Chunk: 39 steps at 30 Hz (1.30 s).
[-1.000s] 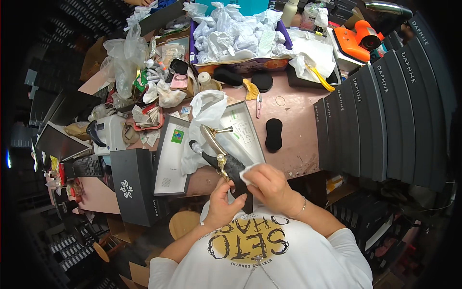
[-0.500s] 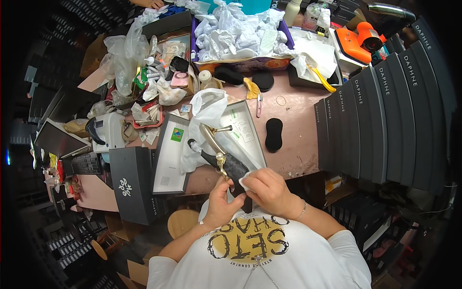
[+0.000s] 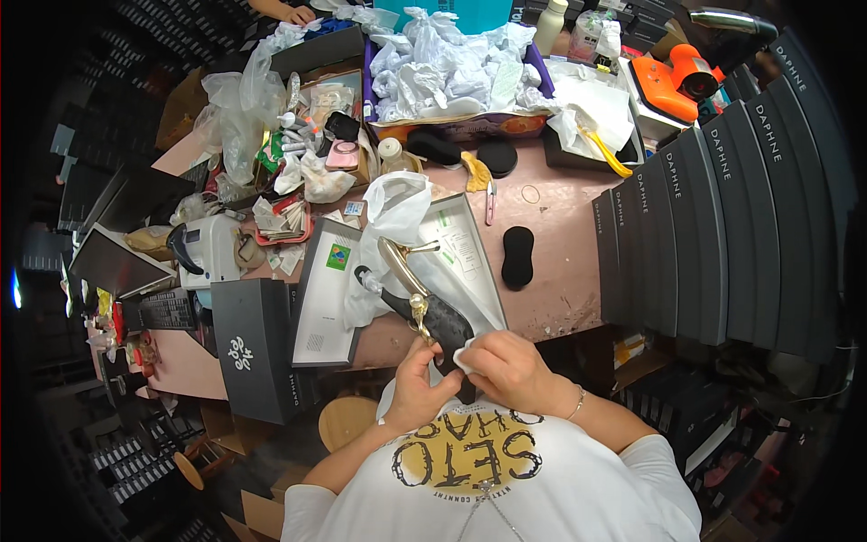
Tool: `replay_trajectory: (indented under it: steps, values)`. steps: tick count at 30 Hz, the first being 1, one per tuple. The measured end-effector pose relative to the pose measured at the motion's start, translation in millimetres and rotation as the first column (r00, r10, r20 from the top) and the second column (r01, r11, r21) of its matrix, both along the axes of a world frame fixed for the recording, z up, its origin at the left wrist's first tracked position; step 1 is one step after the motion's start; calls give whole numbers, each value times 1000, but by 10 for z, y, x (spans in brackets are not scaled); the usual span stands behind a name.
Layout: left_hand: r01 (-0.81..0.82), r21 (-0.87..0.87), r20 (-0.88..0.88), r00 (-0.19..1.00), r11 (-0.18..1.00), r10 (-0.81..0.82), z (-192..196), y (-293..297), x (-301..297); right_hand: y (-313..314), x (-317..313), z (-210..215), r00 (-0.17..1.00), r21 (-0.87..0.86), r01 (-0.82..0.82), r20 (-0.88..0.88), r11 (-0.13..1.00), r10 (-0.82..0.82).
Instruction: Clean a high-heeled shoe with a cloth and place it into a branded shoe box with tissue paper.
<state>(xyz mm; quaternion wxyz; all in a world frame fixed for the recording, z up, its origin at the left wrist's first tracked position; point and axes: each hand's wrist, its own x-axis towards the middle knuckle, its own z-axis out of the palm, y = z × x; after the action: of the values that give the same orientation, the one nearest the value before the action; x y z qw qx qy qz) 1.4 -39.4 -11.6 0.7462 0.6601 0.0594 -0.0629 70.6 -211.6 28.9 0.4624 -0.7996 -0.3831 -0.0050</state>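
A black high-heeled shoe (image 3: 444, 323) with a shiny gold heel and a gold-and-pearl ornament is held sole-outward in front of my chest. My left hand (image 3: 421, 387) is closed on its near end, beside the ornament. Pinched in the fingers of my right hand (image 3: 513, 369) is a small white wipe (image 3: 461, 356), pressed against the shoe's right side. Behind the shoe lies an open grey-and-white shoe box (image 3: 323, 298), with white tissue paper (image 3: 397, 200) spilling over it. My fingers hide part of the shoe's near end.
A black oval sponge (image 3: 517, 256) and a pink cutter (image 3: 489, 203) lie right of the box. Dark shoe boxes (image 3: 695, 244) stand in a row at right. At the back is a purple carton (image 3: 549, 81) of crumpled paper. Another person's hand (image 3: 298, 14) shows far left.
The view has shifted slightly, so the table's things sit a little lower and to the right. Both hands keep their hold, and the wipe stays against the shoe.
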Motion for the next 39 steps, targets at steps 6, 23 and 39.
replay_trajectory:
  steps: [6, 23, 39]
  values:
    - [23, -60, 26, 999, 998, -22, 68, -28, 62, -41, 456, -50, 971, 55, 222, -103, 974, -216]
    - [35, -27, -99, 994, 999, -38, 152, 129, 93, -152, 17, 33, 987, 57, -34, -156, 998, 43]
    - [-39, -34, -119, 992, 999, 34, 174, 90, -51, 79, -15, 41, 994, -96, -83, 65, 992, 89]
